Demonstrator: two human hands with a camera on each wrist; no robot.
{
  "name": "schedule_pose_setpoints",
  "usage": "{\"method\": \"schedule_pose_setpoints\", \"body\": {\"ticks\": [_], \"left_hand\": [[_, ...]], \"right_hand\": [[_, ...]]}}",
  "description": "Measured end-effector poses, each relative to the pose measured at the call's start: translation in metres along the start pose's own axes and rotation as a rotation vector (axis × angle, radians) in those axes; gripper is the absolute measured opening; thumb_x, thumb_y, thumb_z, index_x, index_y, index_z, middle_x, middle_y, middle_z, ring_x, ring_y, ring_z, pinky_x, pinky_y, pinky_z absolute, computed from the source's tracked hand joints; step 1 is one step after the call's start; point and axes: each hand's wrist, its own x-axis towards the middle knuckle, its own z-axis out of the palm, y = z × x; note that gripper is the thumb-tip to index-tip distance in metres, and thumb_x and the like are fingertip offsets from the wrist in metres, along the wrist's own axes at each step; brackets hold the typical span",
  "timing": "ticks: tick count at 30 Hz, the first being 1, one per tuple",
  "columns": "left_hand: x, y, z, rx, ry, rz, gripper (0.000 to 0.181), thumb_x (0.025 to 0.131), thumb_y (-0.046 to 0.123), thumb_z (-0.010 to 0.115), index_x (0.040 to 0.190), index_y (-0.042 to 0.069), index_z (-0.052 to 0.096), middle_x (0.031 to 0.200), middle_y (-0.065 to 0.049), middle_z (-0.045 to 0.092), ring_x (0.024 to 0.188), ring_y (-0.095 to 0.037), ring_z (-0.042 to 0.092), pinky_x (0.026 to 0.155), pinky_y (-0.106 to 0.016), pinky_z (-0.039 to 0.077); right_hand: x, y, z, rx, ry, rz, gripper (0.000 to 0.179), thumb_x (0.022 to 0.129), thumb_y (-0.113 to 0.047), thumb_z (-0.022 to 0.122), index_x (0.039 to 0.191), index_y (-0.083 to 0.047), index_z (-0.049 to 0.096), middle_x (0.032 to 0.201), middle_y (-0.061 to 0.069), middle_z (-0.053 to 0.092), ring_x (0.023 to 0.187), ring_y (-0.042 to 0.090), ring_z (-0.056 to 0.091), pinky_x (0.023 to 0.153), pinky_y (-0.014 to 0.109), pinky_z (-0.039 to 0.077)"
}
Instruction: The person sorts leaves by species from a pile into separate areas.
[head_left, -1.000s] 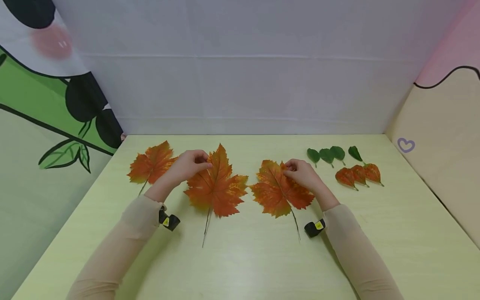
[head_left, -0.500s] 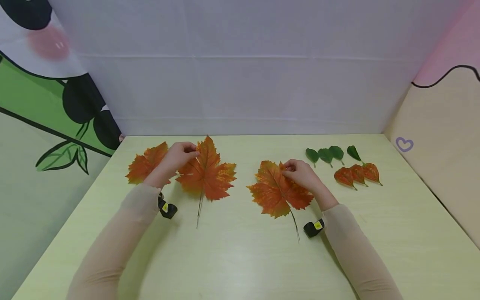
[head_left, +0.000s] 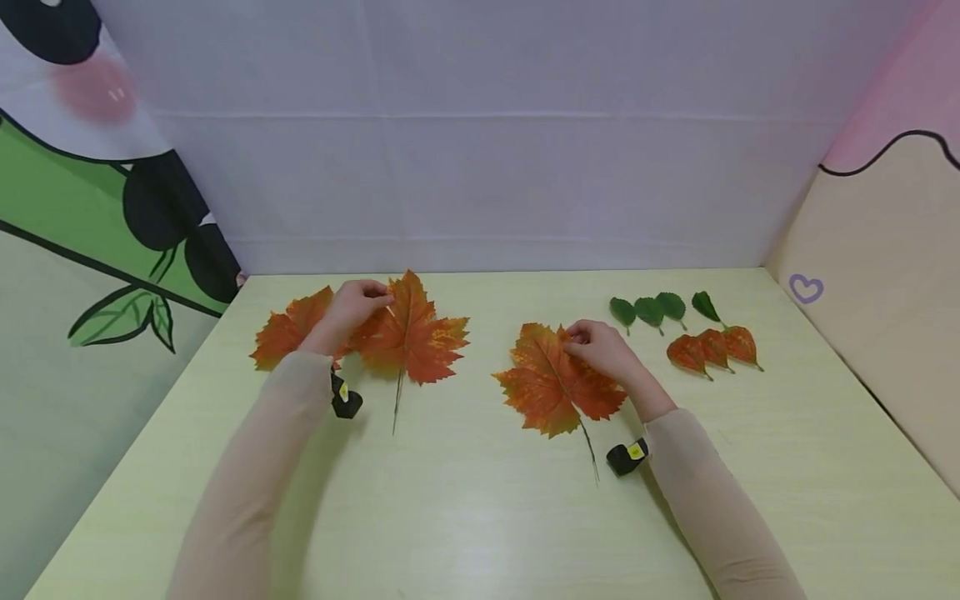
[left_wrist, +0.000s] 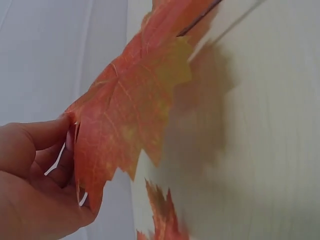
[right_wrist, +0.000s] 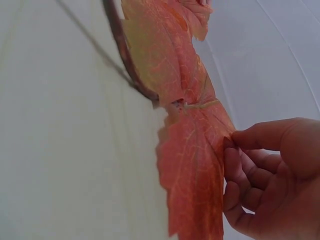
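My left hand (head_left: 354, 310) pinches the upper left edge of an orange artificial maple leaf (head_left: 429, 342). In the left wrist view, that maple leaf (left_wrist: 125, 110) stands off the pale table, its shadow beside it. My right hand (head_left: 603, 348) pinches the upper edge of a second orange maple leaf (head_left: 551, 379), whose dark stem points toward the near side. In the right wrist view, thumb and fingers of the right hand (right_wrist: 275, 170) meet on this leaf's edge (right_wrist: 195, 165). A third maple leaf (head_left: 288, 329) lies at the far left, partly hidden behind the left hand and wrist.
Several small green leaves (head_left: 648, 311) lie in a row at the back right of the table (head_left: 480, 500). In front of them rest 3 orange papery husks (head_left: 712, 347) with short stems. A pale cloth wall (head_left: 480, 183) rises behind the table's far edge.
My left hand has carried its maple leaf left and toward the back of the table, close beside the third leaf. The right hand and its leaf have stayed almost in place.
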Motion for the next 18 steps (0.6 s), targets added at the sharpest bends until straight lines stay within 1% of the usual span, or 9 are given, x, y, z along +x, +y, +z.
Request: {"method": "schedule_pose_setpoints", "body": {"ticks": [6, 9, 15, 18], "left_hand": [[0.011, -0.01, 0.007, -0.008, -0.002, 0.009, 0.033, 0.092, 0.02, 0.054, 0.116, -0.002, 0.055, 0.114, -0.018, 0.054, 0.094, -0.025, 0.048, 0.08, -0.033, 0.041], [0.013, -0.013, 0.009, -0.009, -0.003, -0.012, 0.033, 0.092, 0.021, 0.054, 0.116, -0.001, 0.054, 0.115, -0.018, 0.053, 0.096, -0.026, 0.047, 0.083, -0.036, 0.04], [0.015, -0.02, 0.015, -0.011, 0.014, -0.049, 0.035, 0.092, 0.02, 0.053, 0.12, -0.001, 0.052, 0.121, -0.019, 0.05, 0.104, -0.03, 0.046, 0.092, -0.043, 0.039], [0.015, -0.022, 0.018, -0.03, 0.021, -0.06, 0.035, 0.092, 0.02, 0.054, 0.12, -0.001, 0.052, 0.121, -0.019, 0.05, 0.105, -0.03, 0.046, 0.092, -0.044, 0.04]], "right_hand": [[0.002, 0.0, 0.0, -0.007, 0.003, 0.007, 0.027, 0.09, -0.017, 0.056, 0.111, 0.0, 0.057, 0.095, 0.013, 0.059, 0.08, 0.023, 0.053, 0.067, 0.028, 0.045], [0.002, 0.0, 0.0, -0.008, 0.0, -0.001, 0.028, 0.09, -0.016, 0.055, 0.112, 0.001, 0.057, 0.096, 0.014, 0.059, 0.081, 0.023, 0.053, 0.069, 0.029, 0.045], [0.002, 0.001, 0.002, -0.004, -0.01, 0.003, 0.027, 0.09, -0.017, 0.055, 0.111, -0.001, 0.057, 0.095, 0.013, 0.059, 0.082, 0.023, 0.053, 0.069, 0.03, 0.044], [0.002, 0.001, 0.002, -0.015, -0.012, -0.006, 0.027, 0.09, -0.017, 0.055, 0.111, -0.001, 0.057, 0.096, 0.012, 0.059, 0.082, 0.022, 0.053, 0.069, 0.03, 0.043]]}}
